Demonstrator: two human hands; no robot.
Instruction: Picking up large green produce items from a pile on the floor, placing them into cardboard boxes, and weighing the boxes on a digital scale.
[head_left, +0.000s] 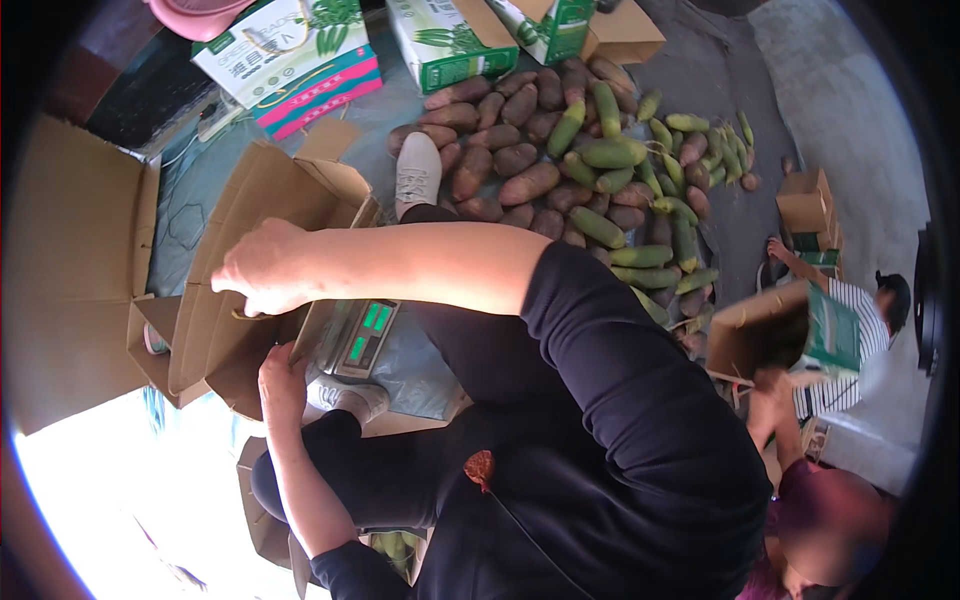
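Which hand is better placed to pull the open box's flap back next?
Probably the right hand: it already curls over a flap edge of the cardboard box. The left hand sits lower, against the box's underside beside the scale.

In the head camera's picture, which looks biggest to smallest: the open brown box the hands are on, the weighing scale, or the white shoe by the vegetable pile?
1. Open brown box, under the right hand and left hand; it is also nearest the camera, which enlarges it.
2. Weighing scale, partly hidden by the box.
3. White shoe. It looks close to the scale in size, so that order is unsure.
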